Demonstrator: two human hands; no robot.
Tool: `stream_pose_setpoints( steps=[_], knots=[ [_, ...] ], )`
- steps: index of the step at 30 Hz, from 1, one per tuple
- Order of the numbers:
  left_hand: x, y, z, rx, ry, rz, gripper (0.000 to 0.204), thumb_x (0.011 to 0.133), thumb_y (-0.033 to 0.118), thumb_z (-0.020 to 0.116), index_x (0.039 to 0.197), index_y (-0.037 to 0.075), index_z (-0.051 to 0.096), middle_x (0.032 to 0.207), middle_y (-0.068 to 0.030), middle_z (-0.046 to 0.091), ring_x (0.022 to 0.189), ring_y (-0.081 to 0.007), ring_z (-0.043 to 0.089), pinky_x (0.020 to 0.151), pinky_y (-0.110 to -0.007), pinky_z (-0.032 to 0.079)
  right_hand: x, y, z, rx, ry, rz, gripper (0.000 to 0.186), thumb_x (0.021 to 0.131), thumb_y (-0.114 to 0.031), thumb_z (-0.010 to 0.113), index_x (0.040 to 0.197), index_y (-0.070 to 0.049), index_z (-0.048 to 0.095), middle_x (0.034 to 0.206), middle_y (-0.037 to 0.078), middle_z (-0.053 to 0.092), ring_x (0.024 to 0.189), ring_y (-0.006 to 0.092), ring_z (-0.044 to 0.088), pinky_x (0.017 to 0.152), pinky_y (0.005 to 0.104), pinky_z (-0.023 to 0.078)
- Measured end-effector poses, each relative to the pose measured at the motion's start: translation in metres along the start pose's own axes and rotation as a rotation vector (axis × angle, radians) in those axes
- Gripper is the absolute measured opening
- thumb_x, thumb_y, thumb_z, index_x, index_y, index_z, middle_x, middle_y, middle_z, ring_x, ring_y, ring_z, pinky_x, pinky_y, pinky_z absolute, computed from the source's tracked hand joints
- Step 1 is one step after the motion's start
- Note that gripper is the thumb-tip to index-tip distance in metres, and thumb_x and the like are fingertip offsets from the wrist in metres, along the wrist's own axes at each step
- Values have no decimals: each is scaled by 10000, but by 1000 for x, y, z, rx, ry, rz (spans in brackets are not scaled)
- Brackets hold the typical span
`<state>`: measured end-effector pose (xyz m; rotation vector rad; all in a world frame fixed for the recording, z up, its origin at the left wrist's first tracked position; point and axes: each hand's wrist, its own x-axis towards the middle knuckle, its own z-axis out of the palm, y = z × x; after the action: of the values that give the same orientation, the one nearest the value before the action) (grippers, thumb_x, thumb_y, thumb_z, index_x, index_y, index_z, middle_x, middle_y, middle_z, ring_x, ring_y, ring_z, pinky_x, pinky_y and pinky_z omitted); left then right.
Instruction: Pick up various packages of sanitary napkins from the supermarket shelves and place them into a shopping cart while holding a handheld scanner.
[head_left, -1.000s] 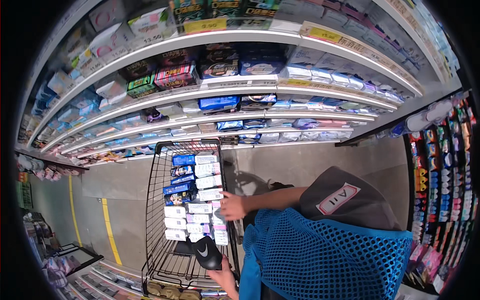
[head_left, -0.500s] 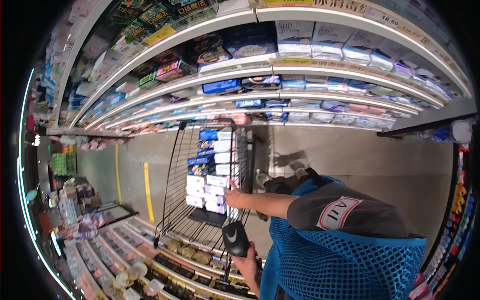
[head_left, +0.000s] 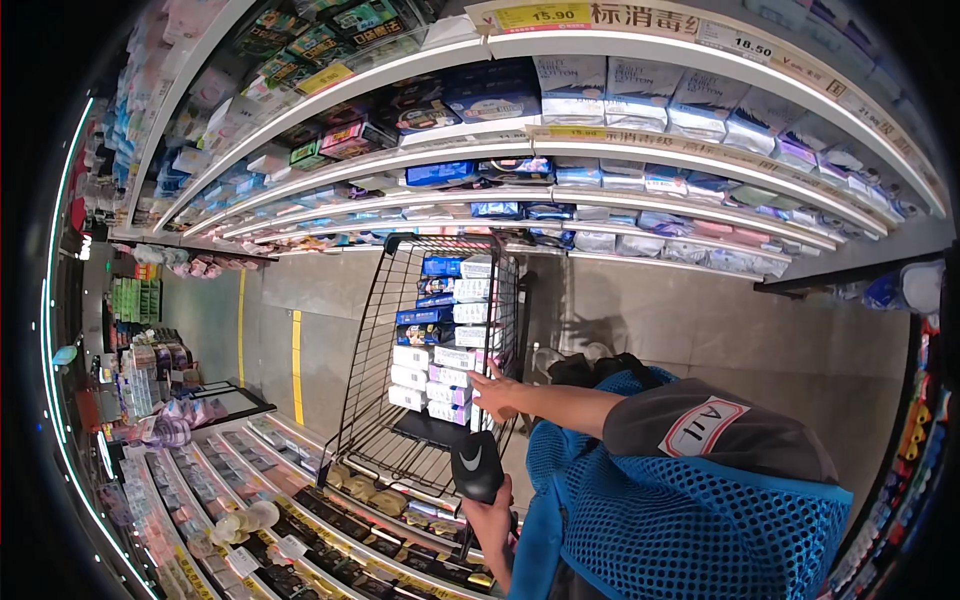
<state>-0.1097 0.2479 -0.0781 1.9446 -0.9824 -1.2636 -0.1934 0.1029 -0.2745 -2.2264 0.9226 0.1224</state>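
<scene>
My left hand [head_left: 488,517] is closed around a black handheld device [head_left: 478,467] with a rounded head and a pale curved mark. It is at the near end of a black wire shopping cart [head_left: 365,340]. My right hand [head_left: 495,392] reaches to the cart's right side, its fingers stretched out at the rim beside the packs. Inside the cart, white packs [head_left: 408,378], some with purple ends [head_left: 448,394], lie in stacked rows. Farther up are blue packs [head_left: 425,315] and more white packs [head_left: 473,290]. A dark flat panel [head_left: 430,430] shows at the cart's near end.
Shelves of packaged goods [head_left: 640,95] run along the far side, close to the cart. Low display shelving [head_left: 330,530] lies along the near left. Yellow lines [head_left: 297,365] mark the floor [head_left: 690,310] to the left. More hanging goods [head_left: 915,410] stand at the right.
The cart with its packs has shifted a little to the right against the shelves and floor lines. Both hands have moved along with it, keeping nearly the same places at the cart.
</scene>
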Motion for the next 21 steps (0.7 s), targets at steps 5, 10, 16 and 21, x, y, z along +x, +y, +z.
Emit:
stream_pose_setpoints(
  steps=[5,10,16,21],
  knots=[
    [23,5,-4,-8,-56,39,188,754,65,692,877,-32,588,690,-40,595,580,-93,521,537,-258,413,-1,40,-21,200,-27,-89,428,791,-194,530,1194,-59,475,1268,175,430,1253,320,376,988,585,309],
    [54,22,-13,22,-173,151,215,758,55,693,924,-44,601,772,-61,631,653,-86,553,573,-250,440,-41,106,-161,350,591,32,340,943,-305,416,1099,-24,528,1098,166,559,1007,341,543,868,382,442],
    [86,34,-24,-43,-169,245,307,727,33,704,987,-72,577,913,-104,645,801,-118,592,713,-269,476,-90,206,-322,-381,1208,261,268,786,-89,518,1045,-58,578,1061,171,583,986,339,563,834,416,463],
    [111,52,-26,11,-180,326,311,707,39,704,975,-75,594,898,-125,658,816,-136,605,734,-286,476,-105,242,-348,-591,916,699,479,756,-59,554,1228,-122,494,1156,162,547,1128,314,508,930,461,394]
  ],
)
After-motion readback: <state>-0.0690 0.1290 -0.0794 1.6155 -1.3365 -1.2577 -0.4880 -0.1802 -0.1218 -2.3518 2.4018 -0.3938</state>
